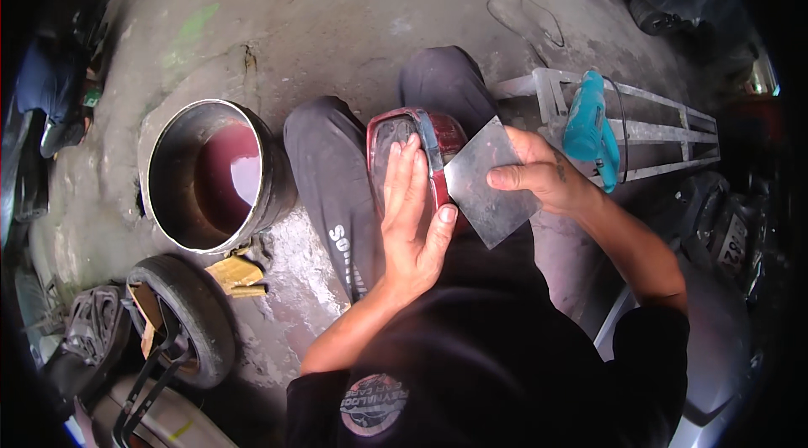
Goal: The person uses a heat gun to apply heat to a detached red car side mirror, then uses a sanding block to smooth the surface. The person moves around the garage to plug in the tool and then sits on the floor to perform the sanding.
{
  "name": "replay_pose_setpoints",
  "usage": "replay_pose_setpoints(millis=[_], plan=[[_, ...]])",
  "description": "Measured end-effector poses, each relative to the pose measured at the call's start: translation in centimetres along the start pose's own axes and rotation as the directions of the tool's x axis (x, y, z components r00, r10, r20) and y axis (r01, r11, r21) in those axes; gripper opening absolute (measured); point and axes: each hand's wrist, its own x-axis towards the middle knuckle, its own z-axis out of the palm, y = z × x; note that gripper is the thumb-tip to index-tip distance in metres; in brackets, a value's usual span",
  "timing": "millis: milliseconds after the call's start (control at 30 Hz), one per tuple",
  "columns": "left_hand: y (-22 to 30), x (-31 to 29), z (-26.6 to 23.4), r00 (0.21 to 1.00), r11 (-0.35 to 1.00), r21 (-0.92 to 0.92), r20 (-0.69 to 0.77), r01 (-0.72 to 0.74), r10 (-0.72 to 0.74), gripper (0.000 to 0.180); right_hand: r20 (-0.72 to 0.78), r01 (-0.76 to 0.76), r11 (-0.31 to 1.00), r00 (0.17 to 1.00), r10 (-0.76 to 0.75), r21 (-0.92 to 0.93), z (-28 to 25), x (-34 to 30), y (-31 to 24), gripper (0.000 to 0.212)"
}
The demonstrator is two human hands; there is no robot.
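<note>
On my lap, between my legs, lies a rounded red vehicle part (442, 185) that looks like a side mirror housing, with a grey band and a dull, scuffed face. My left hand (408, 225) rests flat over it, fingers stretched out along the face and thumb apart near its lower edge. Between the thumb and fingers of my right hand (534, 177) is a square dark grey sheet (490, 183), tilted cornerwise. The sheet's left corner is at the red part's side; whether they touch I cannot tell.
A bucket (160, 187) with reddish liquid stands at left, above a small wheel (220, 339) and torn cardboard (236, 274). To the right, a teal corded power tool (585, 124) sits on a metal frame (673, 169). A cable (526, 6) trails across the concrete floor (337, 36).
</note>
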Motion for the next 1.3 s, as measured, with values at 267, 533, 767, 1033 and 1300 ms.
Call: replay_pose_setpoints(millis=[267,533,767,1033,1300], plan=[[0.2,-0.5,0.0,1.0,0.999,0.048,-0.015,0.019,-0.019,0.064,-0.031,0.001,0.953,0.999,-0.011,-0.302,1.9,-1.8,-4.4,0.03],[0.4,-0.4,0.3,0.998,0.997,0.072,-0.056,0.029,-0.024,0.064,-0.161,-0.006,0.833,0.982,-0.101,-0.554,2.0,-5.0,-9.5,0.034],[0.2,-0.2,0.3,1.0,0.999,0.036,-0.013,-0.013,0.013,0.064,-0.106,-0.031,0.892,0.994,-0.019,-0.45,2.2,-3.0,-6.8,0.032],[0.0,-0.5,0.1,1.0,0.998,0.066,0.006,-0.022,0.022,0.065,-0.101,-0.083,0.827,0.994,0.032,-0.555,3.2,-2.1,-6.8,0.03],[0.0,-0.1,0.5,0.999,0.999,0.032,0.023,-0.029,0.028,0.064,-0.155,-0.148,0.78,0.986,0.066,-0.608,3.1,-2.3,-7.4,0.03]])
